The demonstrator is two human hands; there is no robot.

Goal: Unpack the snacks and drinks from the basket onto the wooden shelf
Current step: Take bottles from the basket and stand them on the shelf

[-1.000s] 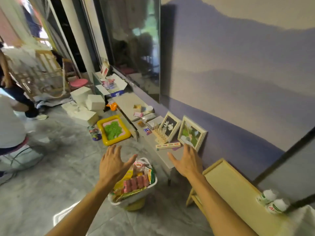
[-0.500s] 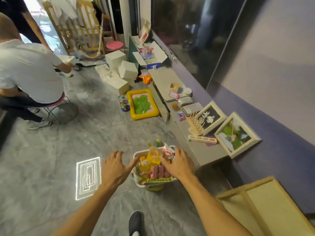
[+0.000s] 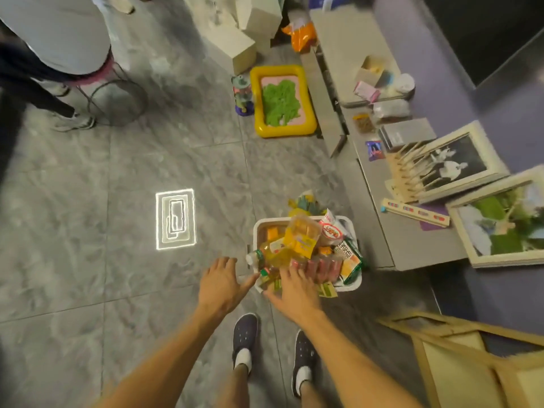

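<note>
A white basket [image 3: 350, 282] full of snacks and drinks sits on the grey tiled floor. On top lie a yellow snack bag [image 3: 303, 235], a yellow drink bottle [image 3: 270, 256], a pink multipack [image 3: 322, 267] and a green packet [image 3: 351, 259]. My left hand [image 3: 222, 282] hovers at the basket's left edge with fingers spread, holding nothing. My right hand [image 3: 295, 291] reaches over the near rim, fingers straight above the pink multipack. The wooden shelf [image 3: 459, 348] stands at the lower right.
A low grey bench [image 3: 412, 245] beside the basket holds two picture frames [image 3: 500, 219], a wooden peg rack and small items. A yellow tray of green stuff [image 3: 281, 103] lies farther off. A seated person [image 3: 56, 33] is at top left. My feet [image 3: 244, 337] are below.
The view has tilted down toward the floor. Both hands have dropped toward the basket; the right hand has slid from the far side to the near rim.
</note>
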